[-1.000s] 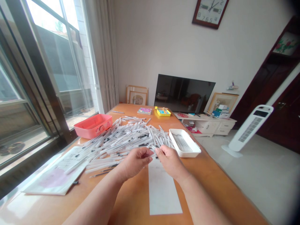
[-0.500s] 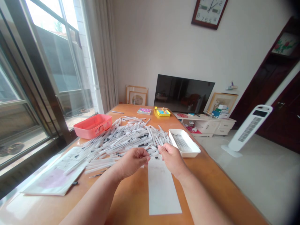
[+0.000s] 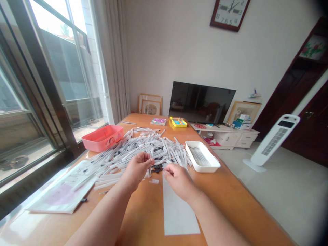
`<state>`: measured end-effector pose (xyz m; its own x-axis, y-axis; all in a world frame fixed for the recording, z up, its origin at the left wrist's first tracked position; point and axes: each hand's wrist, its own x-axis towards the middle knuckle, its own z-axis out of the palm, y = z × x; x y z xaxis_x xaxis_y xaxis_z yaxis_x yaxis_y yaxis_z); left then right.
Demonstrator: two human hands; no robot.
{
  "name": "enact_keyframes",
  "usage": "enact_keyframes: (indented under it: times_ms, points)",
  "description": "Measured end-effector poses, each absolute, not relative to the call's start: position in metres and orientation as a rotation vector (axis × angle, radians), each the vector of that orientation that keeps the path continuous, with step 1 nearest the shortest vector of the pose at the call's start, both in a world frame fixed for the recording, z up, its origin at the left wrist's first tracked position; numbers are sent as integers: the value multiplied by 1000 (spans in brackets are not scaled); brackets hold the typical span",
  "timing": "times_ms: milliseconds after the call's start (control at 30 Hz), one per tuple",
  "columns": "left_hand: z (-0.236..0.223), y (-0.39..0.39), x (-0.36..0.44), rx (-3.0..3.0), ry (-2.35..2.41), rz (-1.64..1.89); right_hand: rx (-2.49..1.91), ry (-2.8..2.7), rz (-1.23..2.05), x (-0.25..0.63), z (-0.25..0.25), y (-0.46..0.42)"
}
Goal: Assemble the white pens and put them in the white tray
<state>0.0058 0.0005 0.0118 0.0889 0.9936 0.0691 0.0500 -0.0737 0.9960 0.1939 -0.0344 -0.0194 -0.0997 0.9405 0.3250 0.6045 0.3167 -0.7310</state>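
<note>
My left hand (image 3: 138,171) pinches a thin, clear pen barrel (image 3: 152,152) that stands nearly upright between thumb and fingers. Just to its right, my right hand (image 3: 178,179) is closed, thumb against the fingers, above a white paper strip (image 3: 179,215). Whatever its fingertips hold, if anything, is too small to make out. Beyond both hands spreads a heap of clear pen parts (image 3: 138,147) with black bits among them. A small clear pen cap (image 3: 154,181) lies on the wood between my hands.
A white tray (image 3: 213,166) with several clear pens stands at the right edge of the table (image 3: 143,218). On the left are a pink bin (image 3: 102,141) and a booklet (image 3: 61,191). A yellow box (image 3: 178,123) and a magazine (image 3: 158,121) lie at the far end.
My left hand has moved left and slightly up, and a pen barrel now shows upright in it. The right hand has shifted left and lower, over the paper strip.
</note>
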Motion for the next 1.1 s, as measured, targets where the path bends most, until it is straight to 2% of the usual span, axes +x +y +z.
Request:
enact_keyframes:
  times_ms: [300,700,1100]
  points:
    - [1,12,0,1057,1166,1297,-1410,-2043,492,175,-23,-43]
    - [8,7,4,855,988,1413,-1308,-1592,817,179,-26,-32]
    - [6,2,12,829,947,1386,-1236,-1452,979,178,-30,-28]
